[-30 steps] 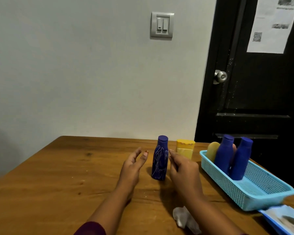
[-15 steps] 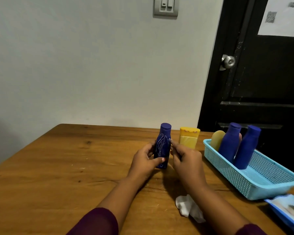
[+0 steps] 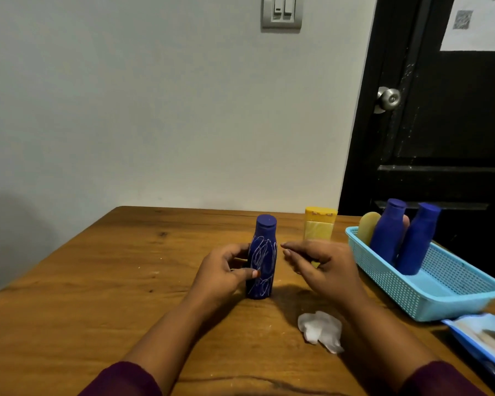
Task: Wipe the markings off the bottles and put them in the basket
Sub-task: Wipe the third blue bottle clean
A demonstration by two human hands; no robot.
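Marked bottle (image 3: pixel 262 261) stands upright mid-table, white scribbles all over it, so we read it as not yet wiped.

Largest first:
- Table (image 3: pixel 97 281): wood, carries everything.
- Basket (image 3: pixel 455 298), right side: two clean-looking blue bottles (image 3: pixel 387 235) lean at its far end. Those look done.
- Yellow bottle (image 3: pixel 319 227): on the table, far side, between the marked bottle and the basket, not yet binned.
- Left hand (image 3: pixel 223 272): wrapped round the marked bottle, thumb across the front, fingers behind. A second ago it was open beside it.
- Right hand (image 3: pixel 326 270): half a second ago its fingertips touched the bottle. Now it is pulled back right, apart from it, fingers loose, holding nothing.
- Wipe (image 3: pixel 320 330): crumpled, near side, just by the right forearm, untouched.

Our read: left now steadies, right is freed to fetch the wipe. Wiping hasn't started.
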